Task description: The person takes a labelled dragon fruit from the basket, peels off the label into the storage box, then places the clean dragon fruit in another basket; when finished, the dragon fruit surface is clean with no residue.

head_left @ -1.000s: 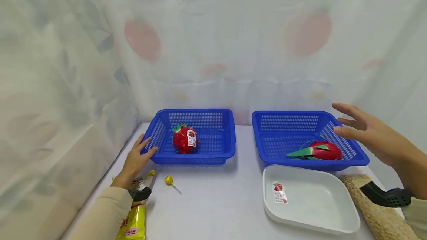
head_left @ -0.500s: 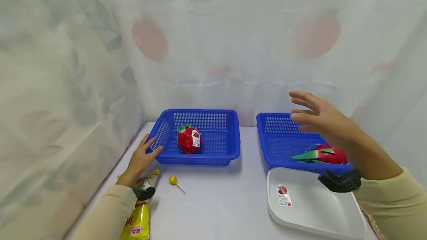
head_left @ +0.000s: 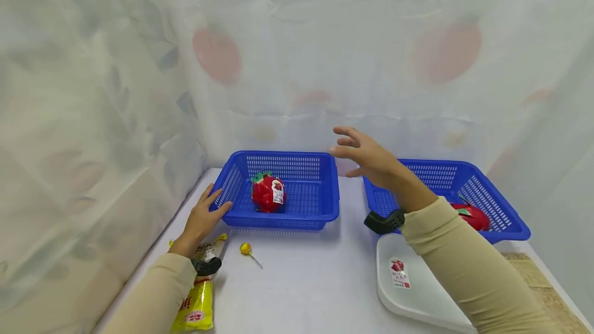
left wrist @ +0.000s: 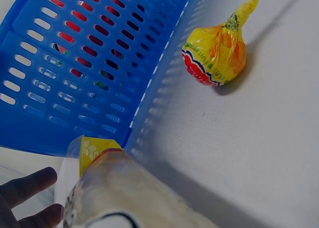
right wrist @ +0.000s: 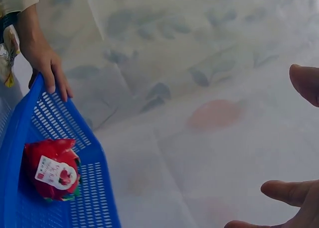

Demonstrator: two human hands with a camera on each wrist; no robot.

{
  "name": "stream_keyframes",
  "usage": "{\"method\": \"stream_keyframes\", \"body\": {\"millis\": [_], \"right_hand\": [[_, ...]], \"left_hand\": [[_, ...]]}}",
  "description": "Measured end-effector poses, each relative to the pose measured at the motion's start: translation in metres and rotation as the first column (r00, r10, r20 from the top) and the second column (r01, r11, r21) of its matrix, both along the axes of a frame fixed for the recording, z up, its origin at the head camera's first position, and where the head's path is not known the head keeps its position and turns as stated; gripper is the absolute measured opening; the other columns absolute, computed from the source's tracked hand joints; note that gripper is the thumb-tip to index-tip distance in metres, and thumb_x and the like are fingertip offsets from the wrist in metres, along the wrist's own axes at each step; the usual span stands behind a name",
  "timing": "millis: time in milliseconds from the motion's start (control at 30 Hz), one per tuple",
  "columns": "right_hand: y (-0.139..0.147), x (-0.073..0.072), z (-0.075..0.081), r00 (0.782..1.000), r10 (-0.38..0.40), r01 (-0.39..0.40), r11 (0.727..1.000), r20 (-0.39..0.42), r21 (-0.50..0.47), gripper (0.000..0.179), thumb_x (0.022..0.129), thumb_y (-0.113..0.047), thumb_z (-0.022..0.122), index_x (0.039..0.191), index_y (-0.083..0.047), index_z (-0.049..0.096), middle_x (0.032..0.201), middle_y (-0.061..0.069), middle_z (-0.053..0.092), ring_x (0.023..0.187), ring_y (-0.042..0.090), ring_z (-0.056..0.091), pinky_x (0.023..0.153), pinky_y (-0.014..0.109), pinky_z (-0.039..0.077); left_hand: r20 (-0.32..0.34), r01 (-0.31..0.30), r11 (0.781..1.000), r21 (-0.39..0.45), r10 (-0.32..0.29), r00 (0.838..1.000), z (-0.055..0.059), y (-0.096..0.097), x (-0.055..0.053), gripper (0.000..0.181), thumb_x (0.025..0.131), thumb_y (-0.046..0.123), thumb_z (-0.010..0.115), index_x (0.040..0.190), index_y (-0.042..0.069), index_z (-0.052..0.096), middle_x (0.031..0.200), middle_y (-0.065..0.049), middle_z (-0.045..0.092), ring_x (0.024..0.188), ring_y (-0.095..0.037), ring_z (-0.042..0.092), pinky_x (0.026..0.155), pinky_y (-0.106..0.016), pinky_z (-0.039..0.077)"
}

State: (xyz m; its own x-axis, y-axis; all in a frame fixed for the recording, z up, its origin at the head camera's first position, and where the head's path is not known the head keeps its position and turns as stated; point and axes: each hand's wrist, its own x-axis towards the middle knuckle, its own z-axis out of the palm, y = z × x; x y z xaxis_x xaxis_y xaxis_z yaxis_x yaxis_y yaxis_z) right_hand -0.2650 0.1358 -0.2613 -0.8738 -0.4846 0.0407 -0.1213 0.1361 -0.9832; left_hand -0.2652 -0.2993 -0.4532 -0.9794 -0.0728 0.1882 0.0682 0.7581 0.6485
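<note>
My left hand (head_left: 199, 226) rests at the front left corner of a blue plastic basket (head_left: 283, 222), fingers spread along its rim. Inside that basket lies a red dragon fruit (head_left: 264, 196) with green tips and a white sticker, seen too in the right wrist view as a dragon fruit (right wrist: 50, 175). My right hand (head_left: 371, 161) is raised in the air beside the basket's right end, fingers apart and holding nothing. A yellow-wrapped lollipop (left wrist: 217, 58) lies on the table before the basket. Under my left wrist is a yellow snack bag (head_left: 197, 308).
A second blue basket (head_left: 510, 215) stands at the right, with another dragon fruit (head_left: 475, 218) partly hidden by my right arm. In front of it is a white tray (head_left: 387, 293) bearing a sticker. A bag of tan grains (head_left: 552, 298) lies at the far right. Curtains hang behind and left.
My right hand has swept left, from above the right basket to the left basket's right end. The left hand stays at its basket corner; the whole view has shifted slightly.
</note>
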Motion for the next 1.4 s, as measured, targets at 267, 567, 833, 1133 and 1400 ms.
{"method": "stream_keyframes", "body": {"millis": [267, 567, 833, 1133, 1400], "right_hand": [[-0.037, -0.032, -0.025, 0.995, -0.035, 0.035, 0.999, 0.094, -0.005, 0.076, 0.088, -0.036, 0.069, 0.151, -0.026, 0.028, 0.151, 0.009, 0.031, 0.136, 0.038, 0.026, 0.095, 0.069, 0.032], [-0.065, -0.056, -0.054, 0.977, -0.100, 0.090, 0.994, 0.187, 0.057, 0.083, 0.081, -0.045, 0.076, 0.149, -0.027, 0.032, 0.150, 0.008, 0.033, 0.134, 0.036, 0.032, 0.094, 0.065, 0.037], [-0.096, -0.064, -0.081, 0.972, -0.092, 0.075, 0.994, 0.216, 0.084, 0.092, 0.077, -0.048, 0.078, 0.151, -0.023, 0.029, 0.152, 0.010, 0.029, 0.135, 0.040, 0.030, 0.094, 0.070, 0.032], [-0.133, -0.070, -0.111, 0.943, -0.151, 0.124, 0.986, 0.296, 0.110, 0.102, 0.072, -0.051, 0.081, 0.152, -0.020, 0.028, 0.153, 0.012, 0.027, 0.135, 0.041, 0.028, 0.092, 0.071, 0.033], [-0.154, -0.078, -0.130, 0.920, -0.173, 0.135, 0.982, 0.351, 0.130, 0.101, 0.072, -0.048, 0.082, 0.152, -0.019, 0.028, 0.152, 0.015, 0.029, 0.134, 0.047, 0.028, 0.088, 0.073, 0.034]], "left_hand": [[-0.001, -0.001, 1.000, 0.010, 0.001, 1.000, 0.001, 0.003, 0.001, 0.077, 0.092, 0.051, 0.058, 0.149, 0.005, 0.035, 0.160, -0.010, 0.011, 0.141, -0.043, 0.014, 0.104, -0.066, 0.019], [0.000, -0.015, 1.000, 0.011, 0.015, 1.000, 0.001, 0.003, 0.004, 0.076, 0.093, 0.051, 0.058, 0.149, 0.006, 0.035, 0.160, -0.009, 0.011, 0.141, -0.042, 0.014, 0.105, -0.065, 0.018], [-0.005, -0.022, 0.999, 0.024, 0.022, 1.000, 0.000, 0.005, 0.005, 0.076, 0.092, 0.051, 0.058, 0.150, 0.007, 0.035, 0.160, -0.008, 0.010, 0.141, -0.042, 0.013, 0.105, -0.066, 0.018], [-0.029, -0.008, 0.999, 0.040, 0.009, 1.000, -0.002, 0.004, 0.006, 0.078, 0.091, 0.053, 0.059, 0.149, 0.005, 0.036, 0.160, -0.009, 0.012, 0.142, -0.040, 0.014, 0.106, -0.063, 0.019], [-0.027, -0.007, 0.998, 0.055, 0.009, 1.000, -0.002, 0.005, 0.005, 0.077, 0.091, 0.052, 0.060, 0.149, 0.007, 0.037, 0.160, -0.007, 0.012, 0.142, -0.040, 0.014, 0.107, -0.062, 0.019]]}}
